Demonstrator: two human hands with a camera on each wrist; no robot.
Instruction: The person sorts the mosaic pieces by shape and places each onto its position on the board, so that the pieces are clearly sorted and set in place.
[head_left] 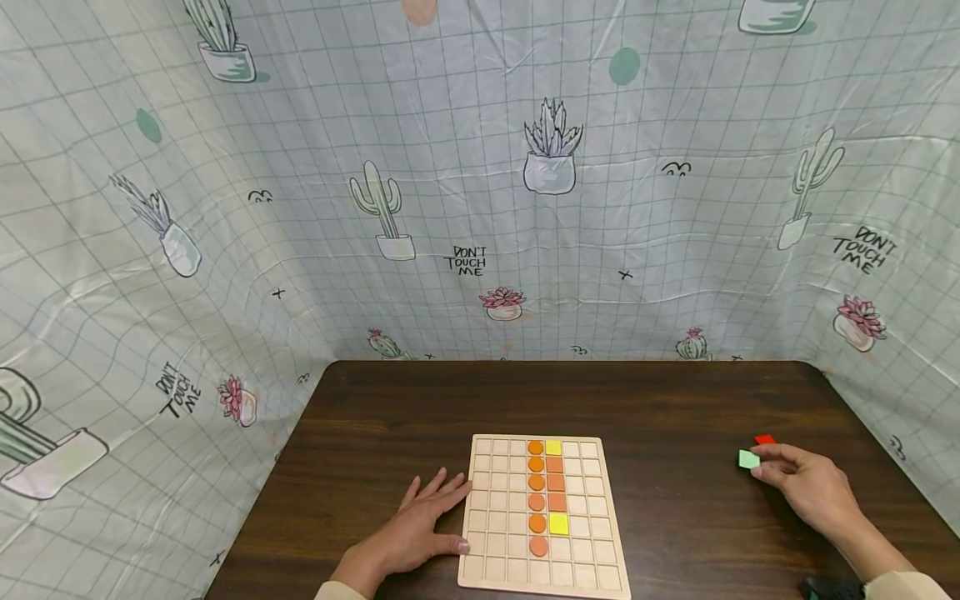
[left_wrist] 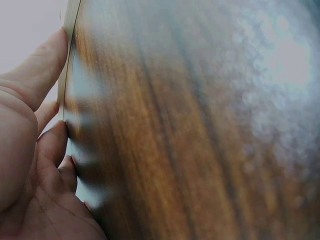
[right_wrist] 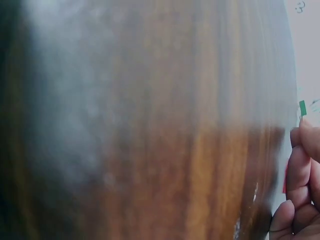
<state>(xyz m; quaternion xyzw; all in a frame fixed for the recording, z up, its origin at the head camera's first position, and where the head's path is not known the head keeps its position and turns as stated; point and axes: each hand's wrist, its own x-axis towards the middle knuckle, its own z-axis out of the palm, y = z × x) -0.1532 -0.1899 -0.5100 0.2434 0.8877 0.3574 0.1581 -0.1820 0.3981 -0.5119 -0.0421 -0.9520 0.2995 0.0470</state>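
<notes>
A square wooden grid board [head_left: 495,522] lies on the table. One column holds several orange discs [head_left: 536,482]; the column to its right has two yellow square tiles [head_left: 558,523] with three orange square tiles [head_left: 555,482] between them. My left hand [head_left: 408,533], fingers spread and fairly straight, touches the board's left edge with thumb and fingertips. Off to the right of the board, my right hand [head_left: 813,492] pinches a light green square tile [head_left: 747,459] between thumb and fingers. A red piece [head_left: 764,440] shows just behind those fingers, partly hidden.
The dark wood table [head_left: 420,396] reaches back to a curtain [head_left: 465,208] printed with cacti, which also hangs along both sides. A dark object [head_left: 828,588] sits by the right sleeve, cut off by the bottom of the head view.
</notes>
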